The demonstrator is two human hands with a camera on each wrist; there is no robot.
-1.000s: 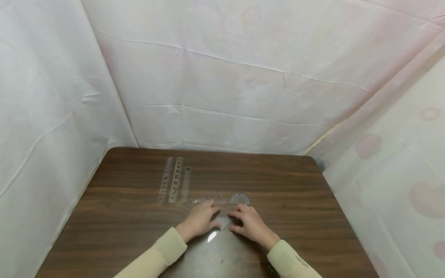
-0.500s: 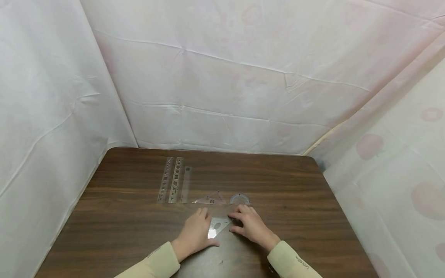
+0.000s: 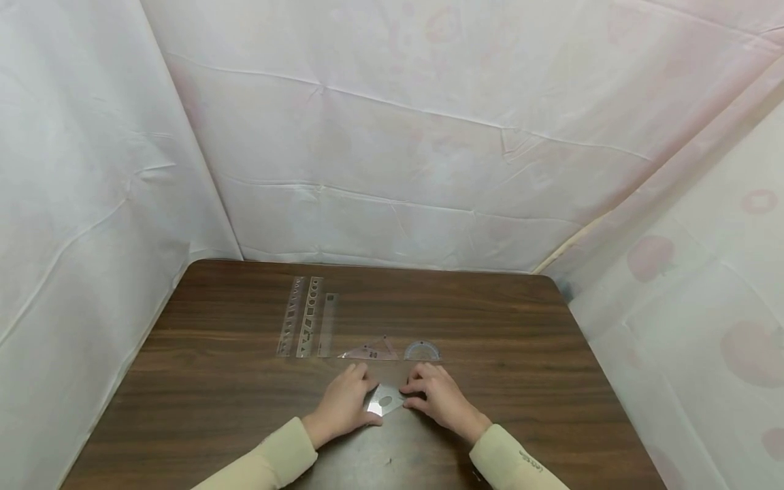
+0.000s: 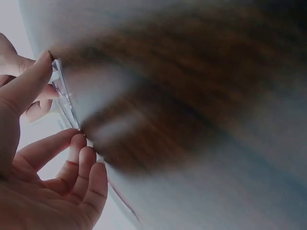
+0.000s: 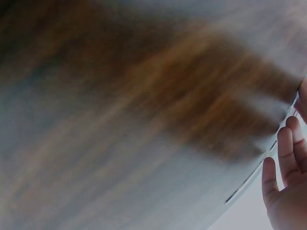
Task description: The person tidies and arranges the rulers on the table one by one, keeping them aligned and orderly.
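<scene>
We pinch the clear set square [image 3: 384, 401] between our left hand [image 3: 343, 405] and right hand [image 3: 442, 399] near the bench's [image 3: 520, 327] front edge; thin, slick plastic could slip free.

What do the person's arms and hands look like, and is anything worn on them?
Both arms wear long, pale cream sleeves that end at the wrists. The right sleeve has a small line of dark lettering near the cuff, too small to read. The left hand and right hand are bare: no gloves, rings or watch show.
</scene>
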